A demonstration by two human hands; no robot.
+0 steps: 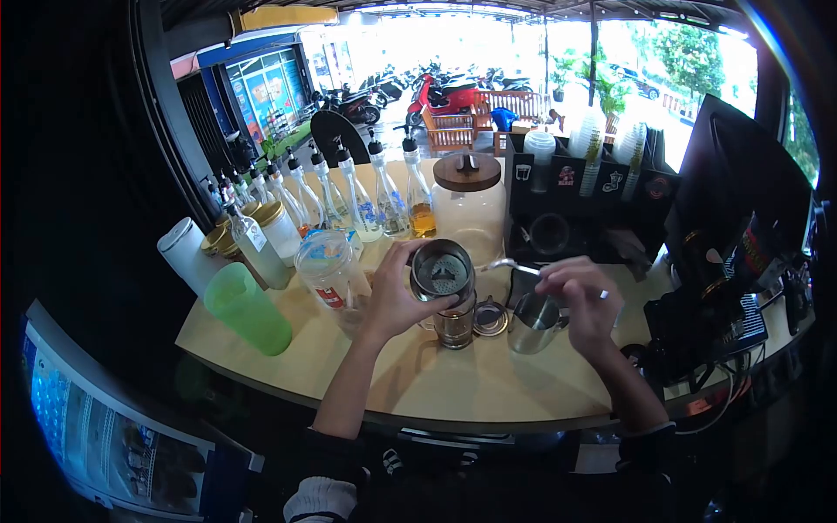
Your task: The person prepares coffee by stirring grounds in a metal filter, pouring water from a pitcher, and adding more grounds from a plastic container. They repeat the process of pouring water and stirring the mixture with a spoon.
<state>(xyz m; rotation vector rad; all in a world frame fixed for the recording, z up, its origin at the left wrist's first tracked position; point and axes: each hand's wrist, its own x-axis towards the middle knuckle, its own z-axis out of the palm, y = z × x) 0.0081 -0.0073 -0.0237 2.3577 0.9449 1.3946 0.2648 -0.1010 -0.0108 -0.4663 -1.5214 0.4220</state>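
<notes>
My left hand (397,301) is wrapped round a round metal container (442,268), tilted so that its open mouth faces me, with something pale and a dark shape inside. Directly beneath it stands a glass mug (455,329) on the counter. In my right hand (586,301) is a metal spoon (514,265), its bowl pointing left toward the container. Between the mug and a steel pitcher (534,324) lies a small round metal lid (490,317). The pitcher stands just below and left of my right hand.
Left on the counter (392,383) are a green plastic cup (248,309) and a clear jar (336,279). Pump bottles (357,196) line the back beside a wooden-lidded glass jar (469,205). A black cup holder (593,205) stands back right.
</notes>
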